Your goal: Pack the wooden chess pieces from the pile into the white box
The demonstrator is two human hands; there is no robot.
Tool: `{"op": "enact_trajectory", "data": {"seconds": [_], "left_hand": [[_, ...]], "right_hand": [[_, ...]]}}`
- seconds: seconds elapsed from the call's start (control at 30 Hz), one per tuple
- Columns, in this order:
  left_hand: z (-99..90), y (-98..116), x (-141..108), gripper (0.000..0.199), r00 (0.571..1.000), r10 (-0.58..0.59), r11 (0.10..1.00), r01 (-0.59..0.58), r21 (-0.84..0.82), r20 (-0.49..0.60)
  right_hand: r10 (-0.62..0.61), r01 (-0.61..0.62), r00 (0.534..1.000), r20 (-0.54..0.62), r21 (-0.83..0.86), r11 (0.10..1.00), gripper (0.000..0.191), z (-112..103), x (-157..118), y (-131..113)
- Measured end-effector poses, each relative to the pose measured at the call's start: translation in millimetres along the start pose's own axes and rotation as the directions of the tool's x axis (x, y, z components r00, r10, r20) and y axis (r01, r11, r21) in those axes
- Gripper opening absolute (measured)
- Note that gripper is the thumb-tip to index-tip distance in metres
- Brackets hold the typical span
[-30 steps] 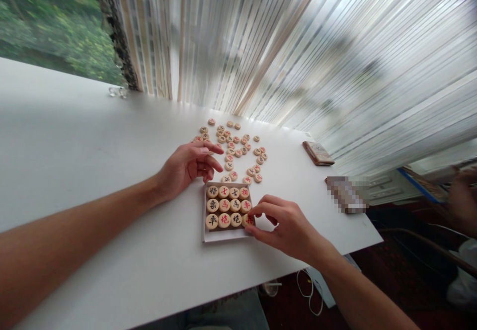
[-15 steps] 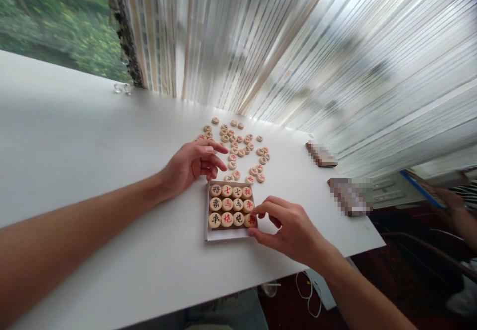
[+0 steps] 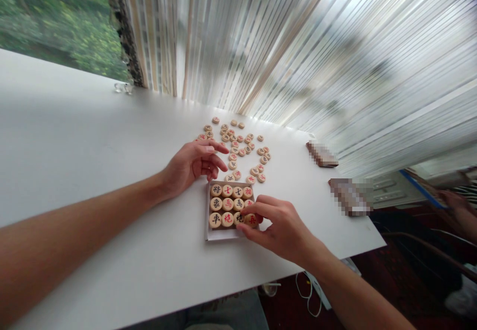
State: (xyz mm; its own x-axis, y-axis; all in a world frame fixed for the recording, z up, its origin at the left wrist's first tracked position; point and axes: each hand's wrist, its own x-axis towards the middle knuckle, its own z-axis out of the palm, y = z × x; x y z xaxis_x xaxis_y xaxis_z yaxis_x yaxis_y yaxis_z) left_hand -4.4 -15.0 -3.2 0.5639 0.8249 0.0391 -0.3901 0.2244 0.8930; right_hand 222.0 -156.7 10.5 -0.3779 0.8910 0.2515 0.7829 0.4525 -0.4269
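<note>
A shallow white box [image 3: 226, 236] stands on the table with rows of round wooden Chinese chess pieces in it, marked in red or black characters. Over its right side reaches my right hand [image 3: 285, 223]. Its thumb and forefinger pinch the edges of a black-marked chess piece [image 3: 239, 218] in the front row and partly cover the red-marked piece [image 3: 252, 220] at the corner. My left hand [image 3: 196, 162] hovers past the box's back left corner, fingers loosely bent and apart, holding nothing. Beyond it lie several loose chess pieces [image 3: 233, 164], some hidden behind that hand.
The white table [image 3: 112, 250] runs along a window with a string curtain [image 3: 223, 37]. Two blurred-out brown objects [image 3: 322, 155] lie near the right edge. Small clear glass items [image 3: 122, 88] sit at the back left. A person's arm [image 3: 456, 203] shows at far right.
My right hand has shifted left, from the red-marked corner piece to the black-marked piece beside it. My left hand has hardly moved.
</note>
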Motion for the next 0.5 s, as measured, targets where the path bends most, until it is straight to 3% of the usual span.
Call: {"op": "enact_trajectory", "data": {"seconds": [0.5], "left_hand": [[-0.8, -1.1, -0.2, 0.039, 1.000, 0.002, 1.000, -0.002, 0.001, 0.008]], "right_hand": [[0.008, -0.008, 1.000, 0.009, -0.001, 1.000, 0.014, -0.9, -1.0, 1.9]]}}
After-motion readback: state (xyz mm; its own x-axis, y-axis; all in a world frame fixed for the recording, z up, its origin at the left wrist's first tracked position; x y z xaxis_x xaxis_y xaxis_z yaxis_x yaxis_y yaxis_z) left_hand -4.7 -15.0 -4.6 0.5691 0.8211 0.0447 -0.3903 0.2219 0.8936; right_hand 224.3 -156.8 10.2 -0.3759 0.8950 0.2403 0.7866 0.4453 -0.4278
